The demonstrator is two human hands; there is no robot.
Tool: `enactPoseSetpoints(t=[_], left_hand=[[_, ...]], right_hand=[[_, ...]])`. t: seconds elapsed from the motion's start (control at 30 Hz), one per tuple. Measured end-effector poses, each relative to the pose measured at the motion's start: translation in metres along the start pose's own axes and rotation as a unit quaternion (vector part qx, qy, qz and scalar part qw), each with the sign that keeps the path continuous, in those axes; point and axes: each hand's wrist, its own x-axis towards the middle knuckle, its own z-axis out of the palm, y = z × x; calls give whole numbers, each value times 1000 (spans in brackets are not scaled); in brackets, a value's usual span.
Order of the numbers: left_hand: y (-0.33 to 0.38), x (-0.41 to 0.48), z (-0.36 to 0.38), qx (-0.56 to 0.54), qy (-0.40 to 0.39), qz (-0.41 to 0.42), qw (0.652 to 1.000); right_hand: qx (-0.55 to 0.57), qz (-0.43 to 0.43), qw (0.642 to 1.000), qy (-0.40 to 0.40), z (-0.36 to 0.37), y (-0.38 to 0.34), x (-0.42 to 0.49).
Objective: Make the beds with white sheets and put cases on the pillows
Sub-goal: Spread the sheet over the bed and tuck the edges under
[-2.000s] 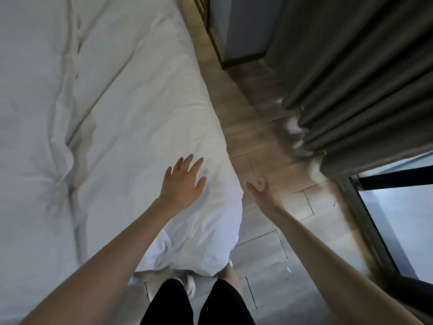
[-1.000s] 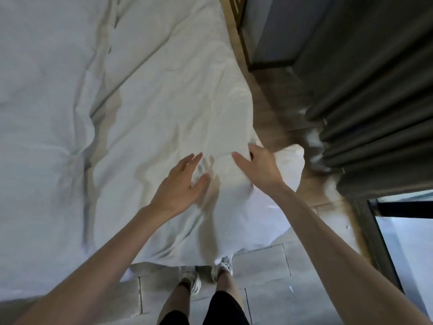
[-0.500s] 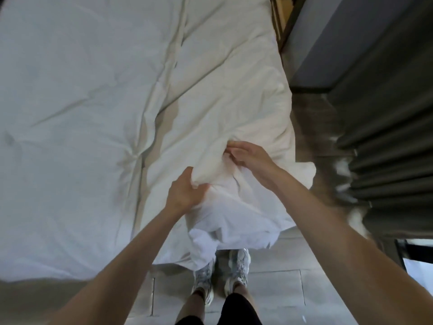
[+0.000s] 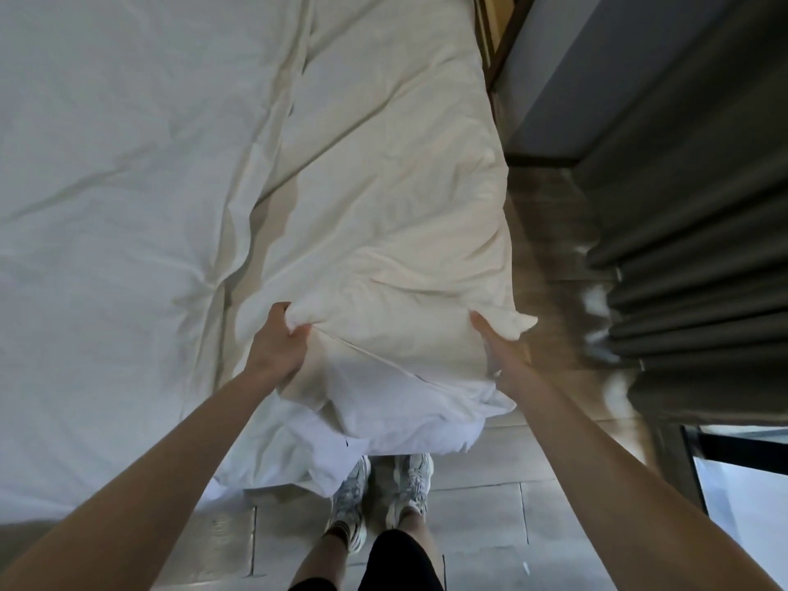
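Left grip: the person's left hand, fingers curled tight and clamped on a bunched fold of the white sheet.
Right grip: the right hand, at the sheet's right corner. The thumb lies on top of the cloth and the fingers are hidden beneath it, so the cloth is pinched between them.
Sheet: creased, spread along the right side of the bed, stretching away from both grips. Its near edge is raised between them, and looser white folds hang below them over the foot of the bed.
Bed: covered in white, wide to the left of the left grip.
Writing: one small dark mark on the hanging folds, below and between the grips, too small to read.
Shoes: pale trainers, under the hanging folds, nearer the person than both grips.
Floor: wood-look planks, below and to the right of the right grip.
Curtain: dark grey pleats, well to the right of the right grip.
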Motion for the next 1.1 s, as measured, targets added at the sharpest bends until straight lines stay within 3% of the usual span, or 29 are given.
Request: enactPoseSetpoints(t=[0.37, 0.47, 0.53, 0.63, 0.77, 0.83, 0.93, 1.03, 1.1], left_hand=[[6, -16, -14, 78, -22, 104, 991], [19, -31, -19, 98, -92, 117, 984], [31, -48, -24, 85, -146, 73, 983], [39, -80, -23, 5, -245, 1, 970], [41, -132, -5, 9, -318, 5, 948], [47, -151, 1, 34, -279, 58, 958], [66, -163, -4, 103, -110, 190, 970], [100, -172, -26, 106, -26, 325, 939], [127, -179, -43, 137, -7, 428, 893]], right_hand=[[-79, -217, 971, -68, -19, -34, -73], [-114, -256, 958, -66, -40, -53, -100], [-154, -286, 945, -46, -53, -67, -120], [-212, -355, 911, 4, -78, -85, -159], [-267, -441, 855, 59, -115, -93, -210], [-289, -469, 831, 83, -131, -87, -231], [-324, -506, 794, 94, -144, -74, -255], [-346, -524, 773, 90, -142, -59, -278], [-367, -530, 760, 86, -138, -51, -294]])
